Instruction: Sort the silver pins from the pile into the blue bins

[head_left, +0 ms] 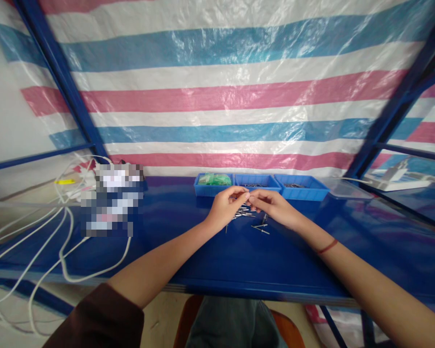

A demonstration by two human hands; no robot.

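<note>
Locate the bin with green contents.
In the head view, the bin stands at the row's left end, beside the middle bin and beyond the left hand.

- Pins (243, 212): thin, silvery metal, heaped loosely on the blue desk (217, 261), lying at mixed angles, the heap's far side hidden.
- Loose pins (263, 230): a few, at four o'clock from the heap, close together, pointing different ways.
- Lone pin (226, 229): at eight o'clock, pointing roughly twelve to six.
</note>
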